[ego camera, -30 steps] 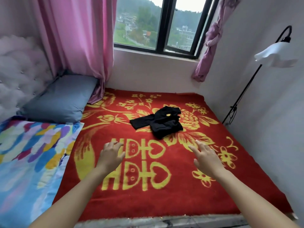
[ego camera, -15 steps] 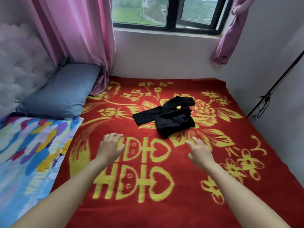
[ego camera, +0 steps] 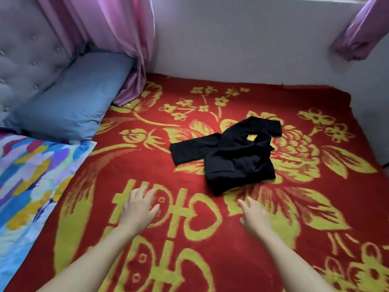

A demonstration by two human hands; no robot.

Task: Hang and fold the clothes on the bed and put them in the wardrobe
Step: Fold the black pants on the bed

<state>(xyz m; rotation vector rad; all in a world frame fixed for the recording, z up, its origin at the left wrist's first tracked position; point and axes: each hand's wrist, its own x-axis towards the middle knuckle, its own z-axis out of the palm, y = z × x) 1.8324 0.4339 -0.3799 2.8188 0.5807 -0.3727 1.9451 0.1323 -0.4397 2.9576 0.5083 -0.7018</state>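
One crumpled black garment (ego camera: 231, 157) lies on the red woollen blanket with yellow flowers (ego camera: 189, 260) that covers the bed, a little right of the frame's centre. One sleeve or leg sticks out flat toward the left, and the rest is bunched in loose, overlapping folds. Whether it is a top or trousers I cannot tell. No other loose clothing shows in the view.

Both hands hover low in the frame, over the yellow characters woven into the blanket. The left hand (ego camera: 139, 207) sits left of centre, fingers spread and relaxed, holding nothing. The right hand (ego camera: 254, 218) sits right of centre, fingers straight and pointing up-frame toward the garment's near edge, likewise empty. It is near the cloth but apart from it. Whether either palm touches the blanket cannot be told.

I judge that work on this piece has not yet begun: it is neither spread flat, nor folded, nor on a hanger, and no hanger or wardrobe appears in the frame. Left to do, by my reading, is to take up the garment, smooth it, fold or hang it, and carry it to the wardrobe.

At the left edge lie a grey-blue pillow (ego camera: 69, 106) and, below it, a multicoloured patchy quilt (ego camera: 27, 175). A pink curtain (ego camera: 117, 28) hangs at upper left beside a grey tufted headboard (ego camera: 25, 49).
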